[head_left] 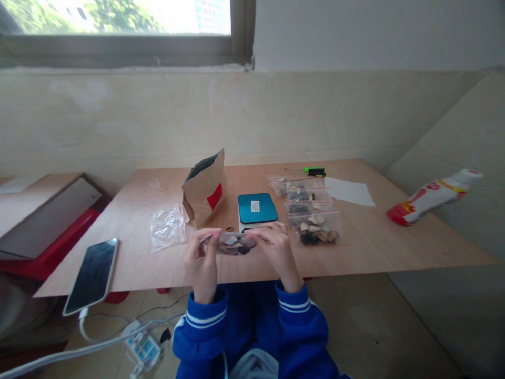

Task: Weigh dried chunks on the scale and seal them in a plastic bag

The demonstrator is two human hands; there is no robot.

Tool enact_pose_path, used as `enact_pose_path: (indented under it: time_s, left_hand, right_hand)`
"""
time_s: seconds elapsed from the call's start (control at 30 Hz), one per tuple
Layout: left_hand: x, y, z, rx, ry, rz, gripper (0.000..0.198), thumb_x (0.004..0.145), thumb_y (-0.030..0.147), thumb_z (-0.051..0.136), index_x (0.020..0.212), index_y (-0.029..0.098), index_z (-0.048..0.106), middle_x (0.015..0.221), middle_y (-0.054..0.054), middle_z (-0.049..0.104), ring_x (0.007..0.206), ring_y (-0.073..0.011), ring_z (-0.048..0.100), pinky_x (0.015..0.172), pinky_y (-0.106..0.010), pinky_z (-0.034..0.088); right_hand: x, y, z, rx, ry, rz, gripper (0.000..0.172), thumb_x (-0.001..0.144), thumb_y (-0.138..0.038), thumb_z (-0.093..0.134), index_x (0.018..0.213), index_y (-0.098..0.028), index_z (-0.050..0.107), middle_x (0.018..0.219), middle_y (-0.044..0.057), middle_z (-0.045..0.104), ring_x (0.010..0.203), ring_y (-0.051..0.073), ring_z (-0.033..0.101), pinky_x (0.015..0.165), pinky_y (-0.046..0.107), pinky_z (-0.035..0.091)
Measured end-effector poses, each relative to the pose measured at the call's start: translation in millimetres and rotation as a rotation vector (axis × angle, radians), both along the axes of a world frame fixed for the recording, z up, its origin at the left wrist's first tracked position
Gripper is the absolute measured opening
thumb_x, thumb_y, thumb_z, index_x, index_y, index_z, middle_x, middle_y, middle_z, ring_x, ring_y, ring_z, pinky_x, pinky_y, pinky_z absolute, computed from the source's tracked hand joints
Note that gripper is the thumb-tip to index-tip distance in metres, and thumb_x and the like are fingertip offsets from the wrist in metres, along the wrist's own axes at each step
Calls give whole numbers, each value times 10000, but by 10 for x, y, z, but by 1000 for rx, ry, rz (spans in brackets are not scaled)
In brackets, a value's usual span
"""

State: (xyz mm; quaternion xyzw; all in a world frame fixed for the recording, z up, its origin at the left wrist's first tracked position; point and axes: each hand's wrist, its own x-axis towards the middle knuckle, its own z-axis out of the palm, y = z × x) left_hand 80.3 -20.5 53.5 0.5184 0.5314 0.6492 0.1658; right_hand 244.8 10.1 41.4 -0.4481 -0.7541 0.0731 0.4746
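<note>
Both hands, left [202, 258] and right [276, 246], pinch a filled bag [235, 244] between closed fingers; scale [257, 208] just beyond.

Brown paper bag [205, 190] with red patch, teal scale [257, 208], blue sleeves [294, 305] with white stripes, light wood tabletop [379, 237], black phone [93, 275], clear bags [169, 227] with red strips

Filled clear zip bag [235, 244], level
</note>
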Motion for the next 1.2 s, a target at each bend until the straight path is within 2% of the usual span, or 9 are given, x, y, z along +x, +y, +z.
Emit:
enact_pose_path:
  time_s: [0.13,0.23,0.4,0.53,0.67,0.73,0.83,0.93,1.2]
  left_hand:
    - [14,3,-7,-48,5,-64,100,841,277,628,835,201,694,825,-11,665,799,-153,609,742,-271,464]
    - [35,10,-14,-52,0,-89,117,844,290,623,849,201,699,838,-17,670,811,-159,610,747,-272,461]
    - [10,10,-14,-90,-58,-103,197,883,343,563,882,198,697,854,-24,670,823,-157,612,742,-263,466]
    - [27,-2,-6,-140,-98,-132,269,909,394,506,888,195,686,820,-23,669,778,-151,609,691,-251,471]
    - [53,0,-8,-129,-143,-101,334,925,431,462,861,193,687,818,-23,674,782,-147,609,714,-248,467]
    - [44,6,-13,-128,-177,-103,343,921,441,465,858,193,694,824,-23,683,787,-147,612,723,-248,465]
    - [12,15,-28,-150,-210,-151,349,910,451,482,866,192,711,838,-31,700,809,-159,623,737,-256,468]
    - [-13,18,-50,-193,-251,-198,362,898,463,498,852,183,724,822,-37,709,807,-173,631,750,-272,474]
    - [8,30,-98,-204,-441,-230,315,861,444,564,752,179,696,706,-7,687,689,-146,623,674,-255,485]
  right_hand:
    - [61,13,-39,46,68,-65,204,891,-170,578,735,-223,698,745,-4,739,739,171,656,789,354,404]
    - [88,11,-50,43,100,-56,210,888,-138,565,752,-221,702,765,-4,747,731,169,665,800,357,415]
    - [157,9,-45,-106,146,66,104,848,-253,647,891,-257,741,866,19,752,824,193,666,774,344,488]
    - [236,13,-58,-191,258,135,172,817,-301,680,974,-257,736,918,40,749,854,201,671,779,340,537]
    - [336,32,-111,-192,285,90,105,823,-300,666,834,-244,753,815,36,750,773,195,670,738,336,539]
    - [370,35,-136,-217,310,82,140,844,-275,626,785,-233,747,773,32,745,746,188,670,732,332,534]
    - [381,15,-143,-264,376,93,162,854,-233,592,775,-220,733,788,34,742,768,188,676,746,329,522]
    - [368,-25,-102,-316,426,103,160,850,-270,615,748,-214,724,773,30,738,763,195,676,741,322,505]
    - [372,-87,7,-351,465,115,351,925,-406,486,762,-215,731,790,37,744,776,207,670,730,313,488]
